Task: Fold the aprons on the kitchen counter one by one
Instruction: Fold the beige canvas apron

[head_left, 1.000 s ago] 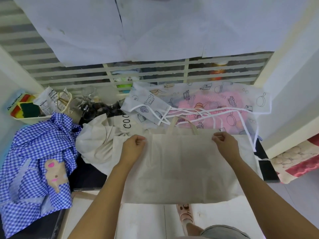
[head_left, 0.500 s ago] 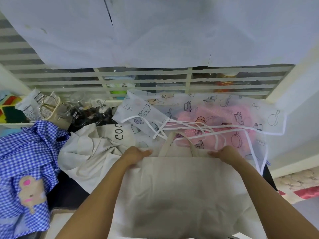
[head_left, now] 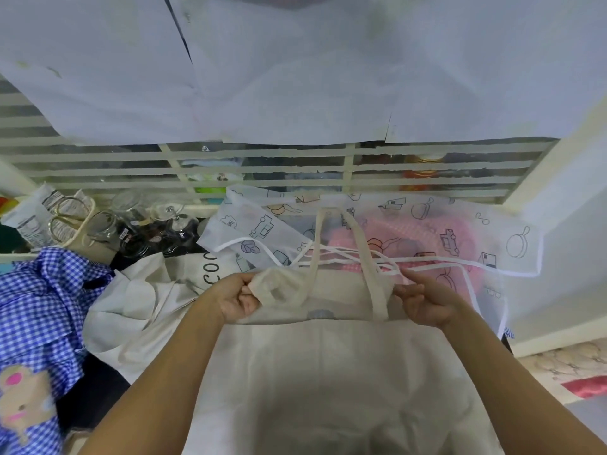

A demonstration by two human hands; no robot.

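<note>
Beige apron (head_left: 328, 372): plain cloth in the near centre of the view, spread between both hands. Its top edge was folded over and lifted, and its body ran toward the near edge. Whether that part lay flat or hung off the counter could not be told.
Left hand (head_left: 235, 300): fingers curled tight around the bunched top-left corner of the beige apron.
Right hand (head_left: 427, 300): thumb and fingers pinched the top-right corner of the beige apron, just beside the base of the strap.
Neck strap (head_left: 364, 254): a beige loop that rose from the top edge and stretched to the far side, lying over the printed apron.
Printed apron (head_left: 460, 238): a sheer white one with drawn pans and trucks, on the far right. Its white ties crossed just beyond the hands.
Pink cloth (head_left: 417, 234): showed through the printed apron from beneath.
Lettered apron (head_left: 147, 300): cream, crumpled, left of the left hand, with black letters partly hidden.
Checked apron (head_left: 42, 307): blue and white gingham with a cartoon patch, heaped at the near left.
Counter (head_left: 88, 399): a dark surface that showed between the checked apron and the left arm.
Glass jars (head_left: 131, 224): clustered at the far left.
Scissors (head_left: 65, 218): stood beside the jars, further left.
Window grille (head_left: 262, 169): pale bars at the far side.
Paper sheets (head_left: 295, 77): white sheets that covered the upper part of the grille.
</note>
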